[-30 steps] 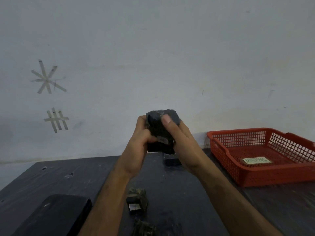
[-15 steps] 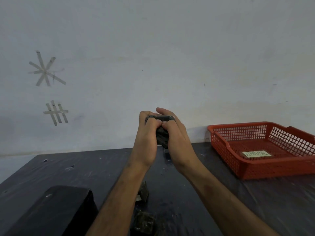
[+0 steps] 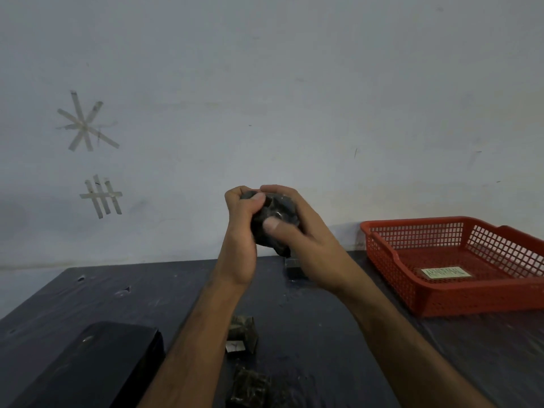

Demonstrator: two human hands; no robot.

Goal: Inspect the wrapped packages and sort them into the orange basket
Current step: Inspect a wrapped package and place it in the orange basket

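Both hands hold one dark wrapped package [image 3: 275, 214] raised above the black table [image 3: 147, 293]. My left hand [image 3: 240, 228] grips its left side, thumb on top. My right hand [image 3: 303, 231] curls round its right side, thumb pressed on the front. Most of the package is hidden by fingers. The orange basket [image 3: 412, 293] sits at the right on the table, holding only a pale label [image 3: 446, 272]. Two more wrapped packages lie near me: one [image 3: 244, 334] below my left forearm, another [image 3: 250, 388] at the bottom edge. A small package [image 3: 294, 267] lies behind my right wrist.
A black box-like object [image 3: 88, 369] stands at the lower left of the table. A pale wall with tape marks [image 3: 85, 125] runs right behind the table's far edge.
The package has been turned in my hands: first upright and broad, then edge-on between both thumbs, now tilted with its front showing again. My hands stayed in place above the table.
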